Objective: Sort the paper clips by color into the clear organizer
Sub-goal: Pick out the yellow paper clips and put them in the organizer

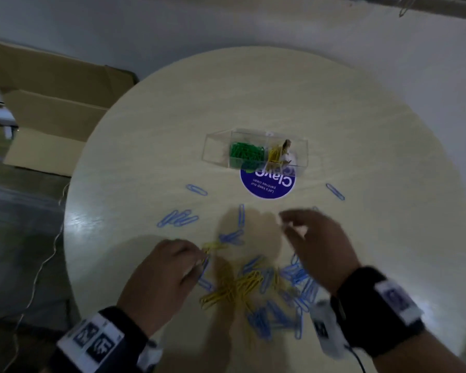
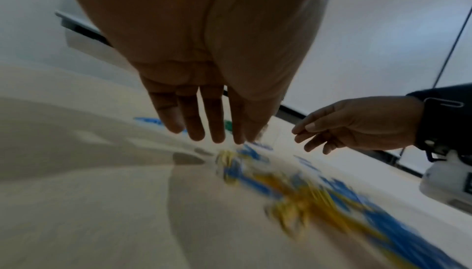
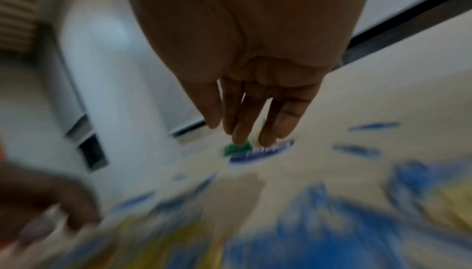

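Round table [image 1: 361, 125]: clear organizer [image 1: 256, 152] at centre, green clips [image 1: 246, 154] in its middle compartment, yellow clips [image 1: 275, 154] in the right one, far edge of a blue sticker [image 1: 268, 184] under it. Near side: mixed heap of blue clips [image 1: 301, 289] and loose yellow clips [image 1: 234, 288], single blue ones scattered left and right. Left hand [image 1: 162, 275] over the heap's left edge, fingers straight and close together, holding nothing certain; right hand [image 1: 318, 243] above the heap, grip loosely spread, blurred.

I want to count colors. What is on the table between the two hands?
In the head view, blue paper clips lie on the table between the left hand and right hand, with yellow paper clips beside the left fingers.
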`<state>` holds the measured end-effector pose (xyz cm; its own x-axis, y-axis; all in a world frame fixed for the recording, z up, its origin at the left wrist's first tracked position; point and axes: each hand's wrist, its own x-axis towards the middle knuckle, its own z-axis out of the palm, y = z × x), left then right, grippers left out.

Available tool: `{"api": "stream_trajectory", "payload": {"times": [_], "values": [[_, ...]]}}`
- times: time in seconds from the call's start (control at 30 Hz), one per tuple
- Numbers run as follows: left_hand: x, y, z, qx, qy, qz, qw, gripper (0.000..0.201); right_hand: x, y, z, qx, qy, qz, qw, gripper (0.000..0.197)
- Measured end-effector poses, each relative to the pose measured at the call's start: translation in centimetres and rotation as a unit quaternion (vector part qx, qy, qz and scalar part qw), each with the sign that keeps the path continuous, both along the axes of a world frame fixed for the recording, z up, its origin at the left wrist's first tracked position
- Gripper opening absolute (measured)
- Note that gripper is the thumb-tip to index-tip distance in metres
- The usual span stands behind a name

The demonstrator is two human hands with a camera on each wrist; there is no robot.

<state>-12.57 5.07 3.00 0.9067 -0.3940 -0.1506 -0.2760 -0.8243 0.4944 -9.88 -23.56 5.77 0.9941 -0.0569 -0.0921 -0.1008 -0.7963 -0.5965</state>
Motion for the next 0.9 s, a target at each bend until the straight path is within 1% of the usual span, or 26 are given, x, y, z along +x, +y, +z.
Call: {"api": "stream_trajectory", "payload": {"times": [0.07,0.1,0.13,0.17,0.23,0.37,0.47,0.53,0.57,0.63,0.7,0.73,0.77,0.83,0.9], "values": [[-2.3,0.4,-0.8,0.041,0.002,-0.037,0.998,0.027,-4.1,1.6,-2.3,-0.055,0.006,0.111,0.992,0.034],[-3.2,0.5,-1.1,0.062,-0.001,-0.043,0.997,0.03,-5.8,2.3,-3.4,-0.093,0.021,0.167,0.981,0.046],[-3.8,0.5,-1.3,0.077,-0.007,-0.043,0.996,0.032,-7.2,2.7,-4.1,-0.124,0.056,0.205,0.969,0.058],[-4.2,0.6,-1.4,0.085,-0.013,-0.038,0.996,0.034,-8.2,2.9,-4.6,-0.145,0.083,0.223,0.96,0.068],[-4.4,0.8,-1.4,0.084,-0.024,-0.025,0.996,0.034,-9.2,2.5,-5.2,-0.171,0.107,0.216,0.955,0.081],[-3.7,1.3,-1.2,0.092,-0.035,0.0,0.995,0.035,-8.6,0.8,-5.5,-0.234,0.092,0.14,0.958,0.091],[-3.1,1.3,-1.0,0.083,-0.043,0.024,0.995,0.034,-7.6,0.2,-5.7,-0.239,0.089,0.096,0.962,0.09],[-2.5,1.4,-1.4,0.034,-0.064,0.046,0.996,0.029,-6.9,0.2,-5.7,-0.218,0.069,0.065,0.971,0.085],[-2.0,1.6,-1.6,0.01,-0.071,0.06,0.996,0.025,-6.6,0.2,-5.5,-0.199,0.047,0.053,0.977,0.079],[-0.7,1.7,-2.0,-0.003,-0.064,0.094,0.994,0.02,-5.9,0.2,-4.9,-0.142,-0.014,0.041,0.989,0.059],[0.7,1.4,-2.1,0.01,-0.04,0.147,0.988,0.019,-5.5,0.8,-4.3,-0.072,-0.063,0.045,0.994,0.031],[1.4,1.1,-2.1,0.016,-0.03,0.172,0.984,0.019,-5.3,1.3,-4.1,-0.042,-0.064,0.057,0.995,0.021],[2.1,0.7,-2.1,0.026,-0.019,0.188,0.982,0.019,-5.2,2.1,-4.0,-0.023,-0.052,0.079,0.995,0.017],[3.1,-0.1,-2.2,0.054,-0.004,0.177,0.983,0.021,-4.7,3.8,-4.1,-0.022,-0.02,0.148,0.988,0.018],[3.5,-0.8,-2.4,0.061,0.004,0.15,0.987,0.018,-3.8,5.6,-4.4,-0.053,0.002,0.219,0.974,0.022]]}}
